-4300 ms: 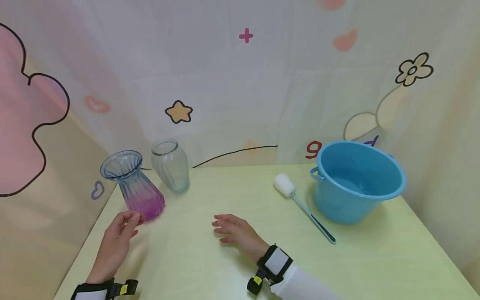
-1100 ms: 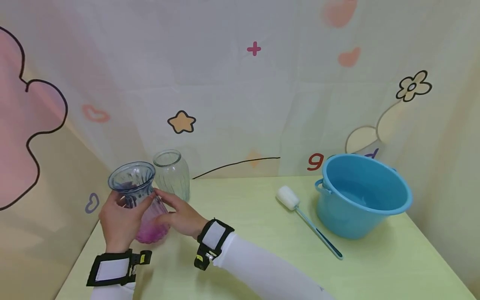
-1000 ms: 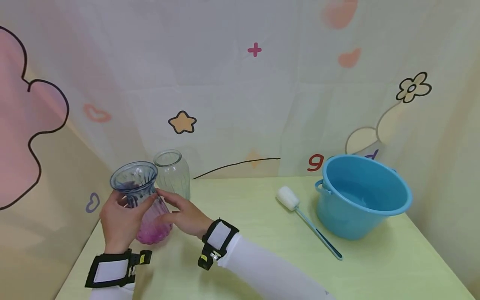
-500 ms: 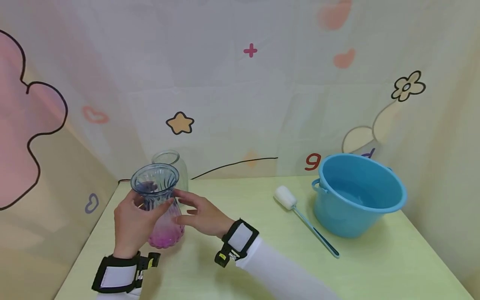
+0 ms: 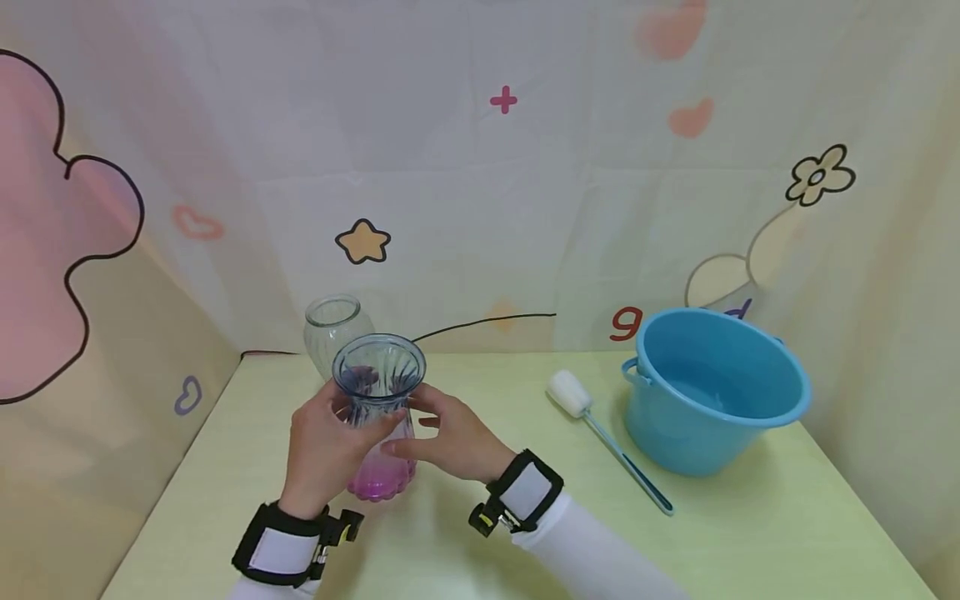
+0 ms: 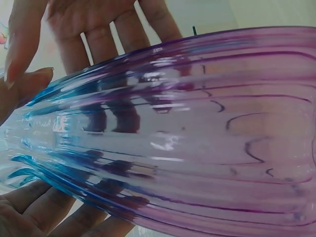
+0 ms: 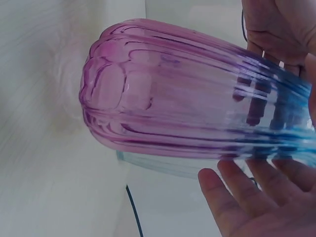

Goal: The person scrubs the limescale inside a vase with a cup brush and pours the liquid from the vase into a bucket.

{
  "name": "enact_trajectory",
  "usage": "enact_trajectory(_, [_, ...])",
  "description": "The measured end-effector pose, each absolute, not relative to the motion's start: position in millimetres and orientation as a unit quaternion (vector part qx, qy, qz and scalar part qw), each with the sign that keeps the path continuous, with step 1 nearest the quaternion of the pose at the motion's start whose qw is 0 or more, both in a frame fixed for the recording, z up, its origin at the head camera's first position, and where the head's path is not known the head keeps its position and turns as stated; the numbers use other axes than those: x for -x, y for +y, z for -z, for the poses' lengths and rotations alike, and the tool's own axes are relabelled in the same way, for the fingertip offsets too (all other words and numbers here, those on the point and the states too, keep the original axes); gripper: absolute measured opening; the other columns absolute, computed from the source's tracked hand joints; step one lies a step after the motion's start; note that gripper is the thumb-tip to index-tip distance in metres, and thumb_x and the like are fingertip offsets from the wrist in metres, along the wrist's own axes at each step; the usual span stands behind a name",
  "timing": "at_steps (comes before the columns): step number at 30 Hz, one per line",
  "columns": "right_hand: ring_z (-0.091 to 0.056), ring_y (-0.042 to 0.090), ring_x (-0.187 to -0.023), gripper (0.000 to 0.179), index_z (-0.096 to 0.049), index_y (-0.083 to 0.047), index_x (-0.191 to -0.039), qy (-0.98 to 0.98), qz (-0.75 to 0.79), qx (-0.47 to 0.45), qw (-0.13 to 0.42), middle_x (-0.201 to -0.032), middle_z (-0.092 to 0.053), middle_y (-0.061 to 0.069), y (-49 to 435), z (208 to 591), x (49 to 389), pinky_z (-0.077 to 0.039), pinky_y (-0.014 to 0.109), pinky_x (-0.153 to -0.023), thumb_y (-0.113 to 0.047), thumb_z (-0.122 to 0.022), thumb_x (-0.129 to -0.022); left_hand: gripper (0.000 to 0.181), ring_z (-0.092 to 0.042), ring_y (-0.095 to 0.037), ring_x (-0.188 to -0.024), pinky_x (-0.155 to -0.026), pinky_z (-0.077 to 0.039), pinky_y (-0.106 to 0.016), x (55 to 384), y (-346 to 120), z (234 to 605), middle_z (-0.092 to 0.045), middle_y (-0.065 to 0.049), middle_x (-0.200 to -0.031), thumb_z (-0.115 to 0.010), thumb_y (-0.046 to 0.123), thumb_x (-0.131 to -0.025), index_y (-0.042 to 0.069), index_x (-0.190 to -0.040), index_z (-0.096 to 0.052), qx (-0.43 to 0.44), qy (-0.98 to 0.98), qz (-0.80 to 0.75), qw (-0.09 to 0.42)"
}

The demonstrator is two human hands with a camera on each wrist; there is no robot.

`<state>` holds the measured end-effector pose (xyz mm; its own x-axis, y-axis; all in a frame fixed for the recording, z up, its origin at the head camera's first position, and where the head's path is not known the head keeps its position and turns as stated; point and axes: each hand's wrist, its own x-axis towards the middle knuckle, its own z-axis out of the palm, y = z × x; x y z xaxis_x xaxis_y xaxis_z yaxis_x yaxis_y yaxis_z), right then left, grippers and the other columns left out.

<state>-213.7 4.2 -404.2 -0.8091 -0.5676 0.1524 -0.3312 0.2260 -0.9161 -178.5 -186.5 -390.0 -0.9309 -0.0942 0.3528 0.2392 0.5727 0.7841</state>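
Between my two hands stands a ribbed glass vase [image 5: 382, 477], blue at its flared rim and pink at its base, roughly upright and close over the table. My left hand [image 5: 324, 450] grips the neck, its thumb crossing the front. From the other side my right hand [image 5: 463, 440] holds the vase, thumb on the front and fingers around the side. The glass vase [image 6: 207, 123] fills the left wrist view, fingers showing through it. Its scalloped pink base [image 7: 106, 86] shows in the right wrist view. Behind it stands a clear glass vase [image 5: 321, 340], partly hidden.
A white foam-headed bottle brush [image 5: 572, 395] with a long handle lies right of the hands. Beside it is a light blue bucket [image 5: 678, 425] with side lugs. A printed curtain [image 5: 450, 208] hangs along the back edge of the pale table [image 5: 487, 383].
At first the left hand touched the vase's base and the right hand was free. Both hands then took the vase, and have since carried it rightward, past the clear vase's front.
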Motion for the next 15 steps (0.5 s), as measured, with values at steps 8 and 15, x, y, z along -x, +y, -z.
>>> enact_trajectory(8, [-0.055, 0.027, -0.139, 0.073, -0.048, -0.025, -0.152, 0.799, 0.546, 0.246, 0.054, -0.148, -0.060, -0.001, 22, 402, 198, -0.048, 0.052, -0.111, -0.034, -0.083, -0.088, 0.066, -0.071, -0.039, -0.115, -0.094, -0.057, -0.062, 177, -160, 395, -0.075, -0.014, -0.125, -0.092, 0.036, -0.078, 0.011, -0.132, -0.064, 0.059, -0.857, 0.480, 0.179])
enact_trajectory(15, [-0.062, 0.031, -0.129, 0.065, -0.056, -0.020, -0.144, 0.814, 0.541, 0.206, 0.035, -0.139, -0.065, 0.006, 43, 398, 188, -0.052, 0.054, -0.106, -0.030, -0.083, -0.086, 0.065, -0.071, -0.034, -0.117, -0.097, -0.056, -0.059, 174, -141, 400, -0.075, -0.010, -0.125, -0.093, 0.032, -0.076, 0.015, -0.131, -0.064, 0.078, -0.847, 0.502, 0.159])
